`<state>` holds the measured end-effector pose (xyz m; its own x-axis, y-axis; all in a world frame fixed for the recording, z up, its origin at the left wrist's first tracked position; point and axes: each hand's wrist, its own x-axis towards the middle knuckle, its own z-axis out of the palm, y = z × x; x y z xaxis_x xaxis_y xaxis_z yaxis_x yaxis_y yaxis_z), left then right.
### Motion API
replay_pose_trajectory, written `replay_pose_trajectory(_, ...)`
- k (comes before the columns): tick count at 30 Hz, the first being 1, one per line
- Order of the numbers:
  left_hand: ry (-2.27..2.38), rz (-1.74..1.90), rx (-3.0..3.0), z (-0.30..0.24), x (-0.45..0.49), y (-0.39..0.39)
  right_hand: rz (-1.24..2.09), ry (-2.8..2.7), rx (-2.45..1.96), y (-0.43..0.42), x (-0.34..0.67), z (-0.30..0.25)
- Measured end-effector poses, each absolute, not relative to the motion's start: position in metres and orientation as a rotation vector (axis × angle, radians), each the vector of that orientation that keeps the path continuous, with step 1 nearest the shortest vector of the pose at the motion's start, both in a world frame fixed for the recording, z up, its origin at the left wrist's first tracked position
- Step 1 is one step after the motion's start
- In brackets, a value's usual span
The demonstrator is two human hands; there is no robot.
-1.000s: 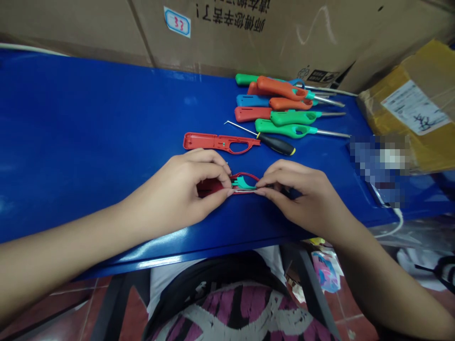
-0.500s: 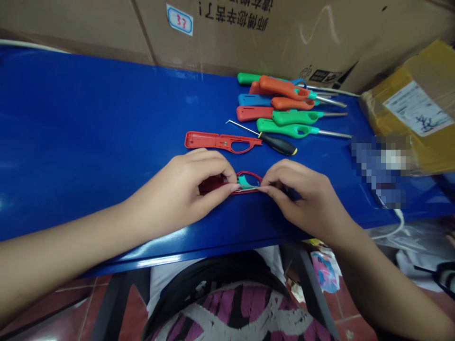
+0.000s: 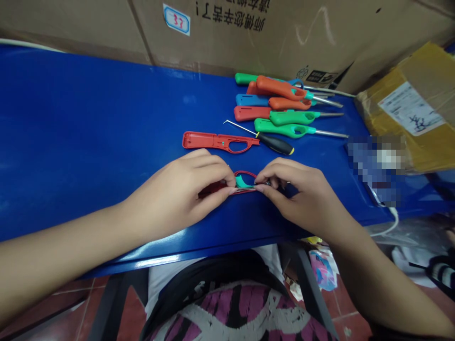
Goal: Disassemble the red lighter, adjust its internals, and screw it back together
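1. The left hand (image 3: 194, 184) had slid a little toward the right hand (image 3: 300, 184), so the gap between their fingertips was smaller than a second before.
2. The left finger and thumb now hid the comb-like end of the green trigger (image 3: 242, 183). Only its curved part showed.
3. Both hands were pinching. The left tips looked closed on one end of a thin, pale wire (image 3: 245, 189), and the right tips on its other end. What sat under the right hand's curled fingers, I could not tell.
4. The red half (image 3: 245, 172) was down on the blue table (image 3: 106, 128), under and between the hands, with the trigger in its loop.
5. The wire ran along the loop's near side. It seemed the job was still at the fiddly wire part.
6. The other half (image 3: 201, 140) had not moved. It lay beyond the left hand, near the pick (image 3: 275, 143), so the case was still open.
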<state>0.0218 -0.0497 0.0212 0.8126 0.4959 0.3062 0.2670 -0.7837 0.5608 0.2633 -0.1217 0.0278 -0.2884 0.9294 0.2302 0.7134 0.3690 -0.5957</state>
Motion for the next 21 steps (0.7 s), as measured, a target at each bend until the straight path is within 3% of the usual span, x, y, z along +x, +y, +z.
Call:
replay_pose_trajectory(9,0.538,0.62,2.56,0.02,0.021,-0.049,0.514,-2.232,-1.285,-0.117,0.258,0.037)
replay_pose_trajectory(21,0.73,0.548,2.654,0.027,0.007,-0.018,0.825,-2.562,-1.128,-0.062,0.244,0.052)
